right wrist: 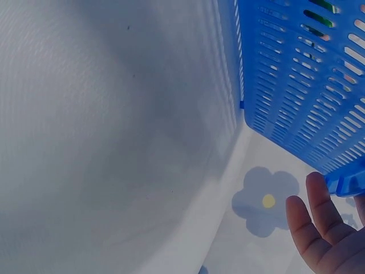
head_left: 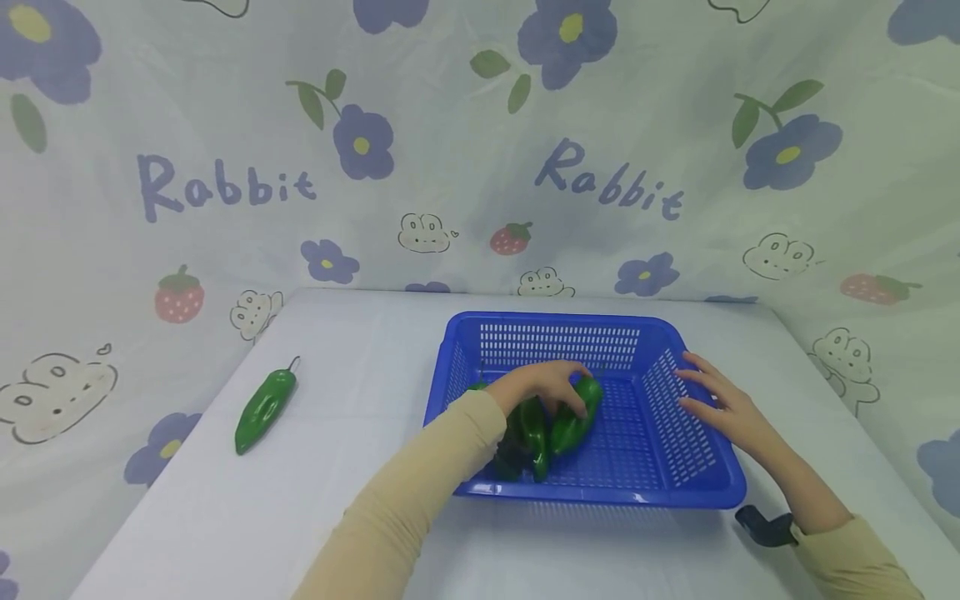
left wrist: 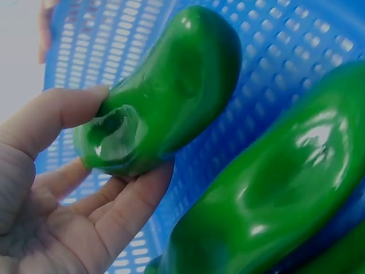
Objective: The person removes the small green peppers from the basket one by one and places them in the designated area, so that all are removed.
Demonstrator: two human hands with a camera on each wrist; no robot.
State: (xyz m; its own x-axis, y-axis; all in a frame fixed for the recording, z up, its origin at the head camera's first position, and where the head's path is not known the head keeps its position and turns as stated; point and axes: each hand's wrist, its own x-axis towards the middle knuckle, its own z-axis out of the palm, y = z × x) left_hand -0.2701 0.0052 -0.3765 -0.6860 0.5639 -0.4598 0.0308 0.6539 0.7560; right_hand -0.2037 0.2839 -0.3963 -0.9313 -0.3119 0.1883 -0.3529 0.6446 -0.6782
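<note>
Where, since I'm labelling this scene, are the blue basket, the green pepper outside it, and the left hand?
Blue basket [head_left: 622,429]: head view, on its bare floor.
Green pepper outside it [head_left: 265,410]: head view, middle of its body.
Left hand [head_left: 547,381]: head view, back of the hand.

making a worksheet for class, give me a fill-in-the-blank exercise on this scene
1. The basket is coloured ____.
2. Exactly ____ pepper lies outside the basket.
3. The person's ____ hand grips another pepper.
4. The word printed twice on the backdrop is ____.

Missing words: blue; one; left; Rabbit
</note>
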